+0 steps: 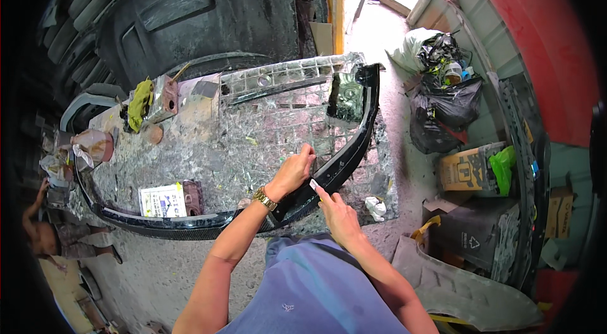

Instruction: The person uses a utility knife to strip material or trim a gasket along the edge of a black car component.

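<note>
Black bumper trim lies curved on the paint-spattered workbench. Left hand pinches its inner edge, fingers together; right hand presses one extended finger beside it, with most of the length untouched.

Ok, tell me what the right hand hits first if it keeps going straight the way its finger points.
Most likely the left hand: the right hand points up-left along the black curved trim strip, and the left hand's fingers sit just ahead on that strip. Depth is hard to judge.

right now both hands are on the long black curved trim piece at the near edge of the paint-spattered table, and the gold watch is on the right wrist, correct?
Not quite: the gold watch is on the left wrist, as the head view shows. Otherwise yes: the left hand and right hand are on the long black curved trim piece at the paint-spattered table.
</note>
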Tool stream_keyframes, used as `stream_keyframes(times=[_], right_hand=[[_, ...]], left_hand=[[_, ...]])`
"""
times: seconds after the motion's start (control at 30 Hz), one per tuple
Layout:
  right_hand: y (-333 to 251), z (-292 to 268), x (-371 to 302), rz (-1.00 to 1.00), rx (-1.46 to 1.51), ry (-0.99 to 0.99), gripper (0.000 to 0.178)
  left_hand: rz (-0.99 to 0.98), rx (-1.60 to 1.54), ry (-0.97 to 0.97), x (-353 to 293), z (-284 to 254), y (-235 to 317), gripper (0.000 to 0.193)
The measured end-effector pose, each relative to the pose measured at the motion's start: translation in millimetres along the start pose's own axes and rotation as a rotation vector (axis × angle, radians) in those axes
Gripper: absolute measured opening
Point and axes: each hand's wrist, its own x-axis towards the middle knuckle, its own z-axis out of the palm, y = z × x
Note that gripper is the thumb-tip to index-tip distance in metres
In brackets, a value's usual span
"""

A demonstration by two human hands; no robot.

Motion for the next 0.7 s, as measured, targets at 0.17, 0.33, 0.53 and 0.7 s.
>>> stream_keyframes(times=[0.17, 0.33, 0.53, 0.7], right_hand=[[3, 3, 5, 0.017, 0.001, 0.022, 0.050], [10, 12, 7, -0.048, 0.022, 0.094, 0.049], [12, 8, -4, -0.059, 0.036, 0.046, 0.049], [5, 6, 4, -0.014, 0.035, 0.014, 0.048]], left_hand=[[0.010, 0.001, -0.032, 1, -2, 3, 0.014], [0.028, -0.005, -0.005, 2, 1, -4, 0.014], [0.034, -0.033, 0.023, 2, 2, -5, 0.014], [0.045, -0.011, 0.041, 2, 2, -4, 0.014]])
